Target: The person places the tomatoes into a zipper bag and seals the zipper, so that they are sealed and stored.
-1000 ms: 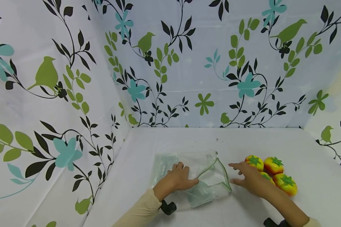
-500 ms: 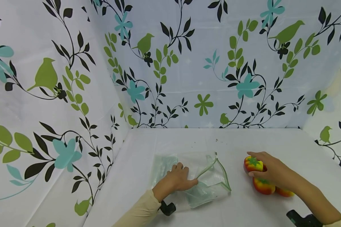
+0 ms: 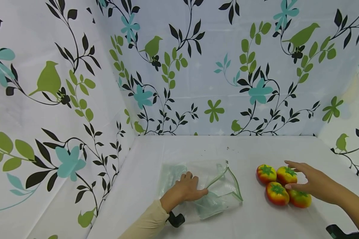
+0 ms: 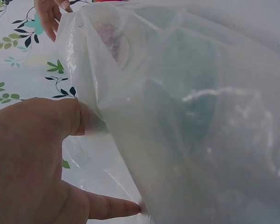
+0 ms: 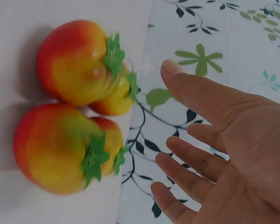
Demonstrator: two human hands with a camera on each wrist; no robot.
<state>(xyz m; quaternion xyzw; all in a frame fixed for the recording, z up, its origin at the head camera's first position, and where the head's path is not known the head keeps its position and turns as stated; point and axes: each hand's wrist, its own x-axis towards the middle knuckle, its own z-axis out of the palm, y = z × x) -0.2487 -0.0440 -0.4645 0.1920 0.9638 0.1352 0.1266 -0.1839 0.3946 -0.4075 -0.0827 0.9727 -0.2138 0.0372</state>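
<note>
A clear plastic zip bag (image 3: 213,206) with a green seal lies flat on the white table, its mouth turned to the right. My left hand (image 3: 186,188) rests on the bag; in the left wrist view the thumb and one straight finger touch the plastic, and other fingertips are hidden. Several red-and-yellow toy tomatoes (image 3: 277,193) with green leafy tops stand grouped to the right of the bag. My right hand (image 3: 320,184) is at the group's right side, fingers spread and holding nothing. The right wrist view shows the tomatoes (image 5: 60,149) apart from its open palm (image 5: 252,158).
The white table (image 3: 197,147) ends at a back wall covered with leaf-and-bird printed cloth (image 3: 179,99). Similar printed cloth (image 3: 68,132) hangs on the left side. A strip of table separates the bag from the tomatoes.
My right hand has moved rightward from beside the bag's mouth, over the tomatoes, to their right side. The tomatoes now sit closer together in view. My left hand has stayed on the bag.
</note>
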